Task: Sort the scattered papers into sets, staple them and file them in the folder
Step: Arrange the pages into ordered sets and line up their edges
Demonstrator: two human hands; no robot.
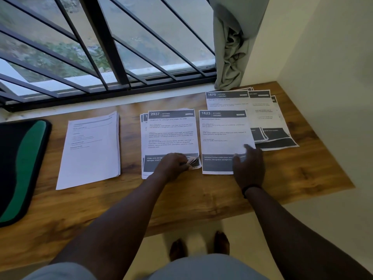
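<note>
While the left hand (173,163) pinches the lower right corner of the white printed 2937 stack (171,138), the right hand (247,164) rests flat, grip open, on the adjacent 1623 sheet (224,136)

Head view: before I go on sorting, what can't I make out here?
- Folder: cut off by the left edge.
- Sheets under the 2937 page: covered by it; count unclear.
- Fanned pile at far right: overlapped by the 1670 page, its headers mostly hidden.
- 1623 page: footer partly hidden by the right hand.
- Body text everywhere: too small.
- Stapler: none in view.
</note>
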